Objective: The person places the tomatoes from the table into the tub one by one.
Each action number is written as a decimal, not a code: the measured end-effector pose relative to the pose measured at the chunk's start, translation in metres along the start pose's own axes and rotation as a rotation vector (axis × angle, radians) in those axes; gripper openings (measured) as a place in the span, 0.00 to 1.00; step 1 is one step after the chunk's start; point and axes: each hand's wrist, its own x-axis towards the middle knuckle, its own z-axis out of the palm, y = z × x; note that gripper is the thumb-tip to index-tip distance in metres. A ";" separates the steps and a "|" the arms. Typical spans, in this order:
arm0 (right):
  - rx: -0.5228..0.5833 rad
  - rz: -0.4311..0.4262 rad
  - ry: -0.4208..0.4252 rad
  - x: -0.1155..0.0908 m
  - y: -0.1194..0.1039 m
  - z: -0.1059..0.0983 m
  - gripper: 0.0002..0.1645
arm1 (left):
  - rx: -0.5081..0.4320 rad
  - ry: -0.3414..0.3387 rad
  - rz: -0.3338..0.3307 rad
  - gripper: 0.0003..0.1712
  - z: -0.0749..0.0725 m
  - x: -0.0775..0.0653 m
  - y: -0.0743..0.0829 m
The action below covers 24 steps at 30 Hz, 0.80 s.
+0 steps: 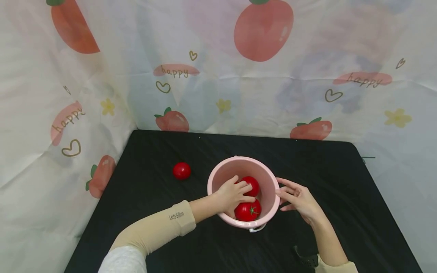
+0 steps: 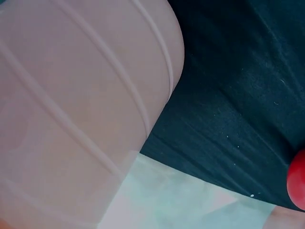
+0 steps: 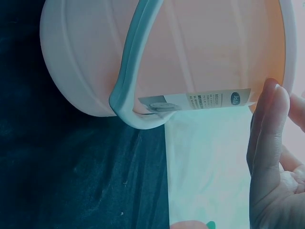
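Note:
A pink bucket (image 1: 218, 172) stands on the black-covered table, and red tomatoes lie inside it. My left hand (image 1: 227, 195) reaches in over its near-left rim with fingers spread. Those fingers lie across an upper tomato (image 1: 253, 185) and the top of a lower tomato (image 1: 250, 212) with a green stem mark; the thumb is partly hidden. At the bucket's right side, my right hand (image 1: 300, 201) touches the rim with nearly straight fingertips. The right wrist view shows fingers (image 3: 269, 138) beside the rim. Only the bucket's outer wall (image 2: 86, 105) fills the left wrist view, hiding the left hand.
Another red tomato (image 1: 181, 171) lies on the table (image 1: 153, 212) left of the bucket. A pale handle (image 3: 125, 90) hangs down the bucket's side beside a printed label (image 3: 209, 100). A fruit-patterned cloth (image 1: 218, 83) hangs behind and left of the table.

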 end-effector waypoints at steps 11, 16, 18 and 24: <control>0.005 0.008 0.008 0.001 0.000 0.000 0.33 | -0.112 0.021 -0.016 0.52 -0.001 -0.004 -0.007; -0.003 0.013 0.011 0.001 0.001 -0.001 0.34 | -0.232 0.065 -0.056 0.53 -0.007 -0.011 -0.025; -0.008 0.014 0.012 0.001 0.001 -0.001 0.34 | -0.273 0.108 -0.090 0.52 -0.010 -0.016 -0.036; -0.010 0.019 0.015 0.000 0.001 -0.001 0.34 | -0.355 0.352 -0.260 0.46 -0.001 -0.038 -0.072</control>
